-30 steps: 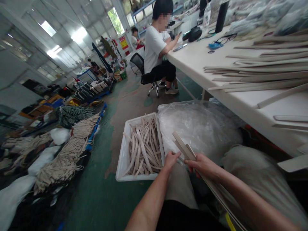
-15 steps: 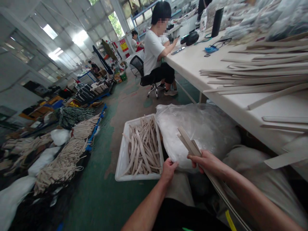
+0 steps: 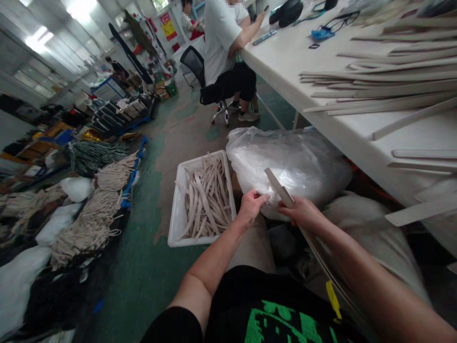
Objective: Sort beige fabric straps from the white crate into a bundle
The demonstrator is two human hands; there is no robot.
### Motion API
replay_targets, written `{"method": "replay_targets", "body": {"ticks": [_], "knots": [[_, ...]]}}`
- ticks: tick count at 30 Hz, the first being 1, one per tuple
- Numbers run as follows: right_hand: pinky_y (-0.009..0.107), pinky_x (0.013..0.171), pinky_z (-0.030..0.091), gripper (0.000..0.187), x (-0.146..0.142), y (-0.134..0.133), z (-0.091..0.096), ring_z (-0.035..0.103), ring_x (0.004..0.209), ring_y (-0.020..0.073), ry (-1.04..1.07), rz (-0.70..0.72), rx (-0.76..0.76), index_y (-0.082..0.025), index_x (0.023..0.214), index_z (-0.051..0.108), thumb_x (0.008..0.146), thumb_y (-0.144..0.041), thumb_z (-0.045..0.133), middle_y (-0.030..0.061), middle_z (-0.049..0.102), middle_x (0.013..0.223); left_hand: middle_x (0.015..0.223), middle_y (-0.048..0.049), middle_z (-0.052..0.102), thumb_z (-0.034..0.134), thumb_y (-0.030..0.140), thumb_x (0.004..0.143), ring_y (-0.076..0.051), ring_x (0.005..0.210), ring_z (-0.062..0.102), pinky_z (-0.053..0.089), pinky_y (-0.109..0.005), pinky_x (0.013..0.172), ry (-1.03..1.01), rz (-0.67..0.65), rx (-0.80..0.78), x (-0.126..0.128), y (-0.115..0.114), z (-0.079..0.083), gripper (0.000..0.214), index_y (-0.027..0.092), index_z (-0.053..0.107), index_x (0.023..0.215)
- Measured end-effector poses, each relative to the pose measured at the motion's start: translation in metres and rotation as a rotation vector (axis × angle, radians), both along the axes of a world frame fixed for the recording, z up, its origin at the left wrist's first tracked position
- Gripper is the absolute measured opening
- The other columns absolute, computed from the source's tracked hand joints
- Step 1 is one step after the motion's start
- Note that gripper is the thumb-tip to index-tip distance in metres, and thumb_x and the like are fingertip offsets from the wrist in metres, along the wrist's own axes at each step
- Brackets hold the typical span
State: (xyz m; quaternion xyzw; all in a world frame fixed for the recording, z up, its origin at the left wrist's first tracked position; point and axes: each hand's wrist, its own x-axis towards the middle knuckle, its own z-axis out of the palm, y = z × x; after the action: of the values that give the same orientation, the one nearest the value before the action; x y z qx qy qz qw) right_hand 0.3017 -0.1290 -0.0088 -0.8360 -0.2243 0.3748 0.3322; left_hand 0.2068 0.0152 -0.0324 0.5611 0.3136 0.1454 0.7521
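My right hand (image 3: 303, 213) is closed around a few flat beige strips (image 3: 276, 184). Their ends stick out past my fingers, and their long parts run back under my right forearm. My left hand (image 3: 252, 206) is a little to the left, apart from the strips, thumb and fingers pinched together in front of a clear plastic bag (image 3: 289, 152). Whether anything is between those fingertips I cannot make out. Just left of that hand, a white bin (image 3: 173, 209) on the floor holds many loose beige strips (image 3: 203, 195).
A white table (image 3: 278, 62) at right carries more long strips (image 3: 378, 76) and blue-framed glasses (image 3: 323, 34). Beyond the bag, a person (image 3: 221, 43) sits on a wheeled chair (image 3: 194, 66). Bundled strips (image 3: 85, 214) lie along the left floor.
The view has tipped downward, so things appear higher. The strip ends in my right hand look less fanned out. My left hand stays pinched beside the bag.
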Motion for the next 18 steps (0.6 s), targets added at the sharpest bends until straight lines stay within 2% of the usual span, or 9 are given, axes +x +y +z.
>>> {"method": "replay_targets", "body": {"ticks": [4,6,9,13,16,18], "knots": [[0.025,0.049,0.039,0.032,0.001,0.013,0.000,0.065,0.055,0.0176,-0.203,0.073,-0.189,-0.019,0.095,0.067,0.077,-0.044,0.074,0.0021,0.071,0.068,0.057,0.0023,0.062,0.085,0.040,0.057,-0.009,0.052,0.056,0.045,-0.023,0.057,0.063,-0.096,-0.049,0.011,0.008,0.005,0.037,0.015,0.061,0.067],[0.026,0.051,0.039,0.037,0.001,0.023,0.003,0.068,0.060,0.0200,-0.253,0.083,-0.279,-0.018,0.100,0.068,0.080,-0.048,0.071,0.0053,0.072,0.071,0.058,0.0016,0.063,0.084,0.035,0.060,-0.009,0.053,0.057,0.045,-0.023,0.057,0.082,-0.149,-0.051,0.014,0.011,0.003,0.032,0.015,0.060,0.066],[0.026,0.052,0.040,0.028,0.003,0.032,0.006,0.068,0.056,0.0184,-0.190,0.088,-0.306,-0.017,0.104,0.069,0.088,-0.038,0.061,0.0058,0.072,0.070,0.059,0.0019,0.064,0.082,0.027,0.061,-0.008,0.054,0.056,0.043,-0.021,0.058,0.093,-0.219,-0.021,0.018,0.015,-0.003,0.024,0.013,0.064,0.069],[0.026,0.050,0.041,0.022,0.011,0.030,0.008,0.066,0.051,0.0175,-0.182,0.019,-0.279,-0.015,0.101,0.069,0.088,-0.029,0.058,0.0041,0.069,0.062,0.065,0.0004,0.067,0.083,0.028,0.058,-0.009,0.058,0.059,0.046,-0.023,0.062,0.110,-0.295,-0.073,0.012,0.027,-0.012,0.028,0.013,0.067,0.075],[0.026,0.048,0.040,0.021,0.016,0.024,0.009,0.066,0.050,0.0183,-0.199,-0.028,-0.235,-0.014,0.099,0.068,0.088,-0.030,0.061,0.0023,0.066,0.057,0.070,-0.0012,0.068,0.082,0.035,0.060,-0.010,0.060,0.060,0.048,-0.025,0.065,0.152,-0.235,-0.084,-0.004,0.041,-0.022,0.032,0.014,0.066,0.077],[0.025,0.047,0.040,0.018,0.017,0.021,0.009,0.066,0.049,0.0185,-0.205,-0.040,-0.208,-0.015,0.096,0.068,0.088,-0.030,0.062,0.0013,0.064,0.055,0.069,0.0001,0.066,0.079,0.037,0.065,-0.011,0.061,0.059,0.047,-0.025,0.065,0.186,-0.120,0.033,-0.020,0.049,-0.030,0.028,0.015,0.065,0.076]]}}
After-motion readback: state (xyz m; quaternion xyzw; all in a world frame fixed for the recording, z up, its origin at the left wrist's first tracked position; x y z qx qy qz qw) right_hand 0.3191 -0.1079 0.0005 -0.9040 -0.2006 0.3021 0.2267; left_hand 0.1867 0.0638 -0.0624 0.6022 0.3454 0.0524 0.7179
